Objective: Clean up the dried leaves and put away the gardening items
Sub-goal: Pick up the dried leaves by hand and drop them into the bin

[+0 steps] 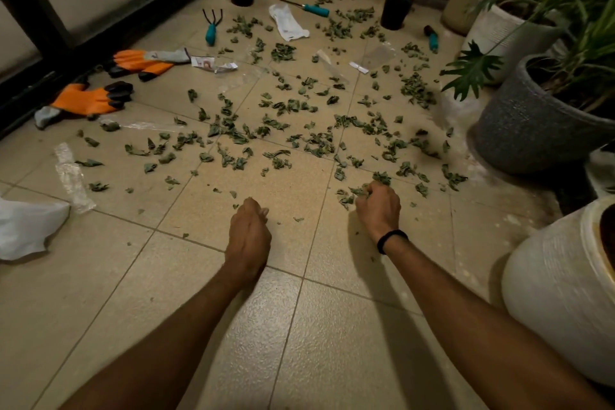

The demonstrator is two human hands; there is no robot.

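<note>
Head view: my right hand (379, 208) curls around a few dried leaves (319, 143); most lie scattered on the tiled floor (299, 309). My left hand (249, 226) stands on edge, and I cannot tell its grip. Gathering seems early; the next move is raking more leaves together.

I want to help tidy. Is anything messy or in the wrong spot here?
Yes: dried leaves are scattered all over the tiled floor, and the right hand grips some. Two orange gloves, a teal hand rake and crumpled plastic wrappers lie loose on it too.
</note>
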